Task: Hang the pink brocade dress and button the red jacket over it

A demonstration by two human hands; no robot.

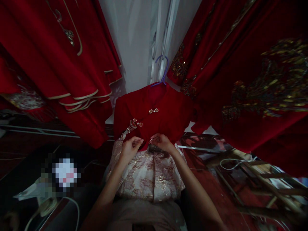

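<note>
A short red jacket [134,102] on a purple hanger [164,72] spreads out before me, its lower edge over a cream and gold brocade fabric [149,179]. My left hand [131,147] is closed in a pinch above the jacket's lower part; what lies between its fingertips is too small to make out. Close by, my right hand [162,142] pinches the jacket's front edge beside a small beaded clasp. Higher on the jacket sit another beaded clasp [153,111] and a fan-shaped beaded ornament with a hanging fringe [132,125].
Red garments with pale piping [81,80] hang at left, and red ones with gold embroidery [271,93] at right. A wooden rack-like frame [260,189] stands low at right. A pale cord [77,205] lies at lower left near a blurred-out patch.
</note>
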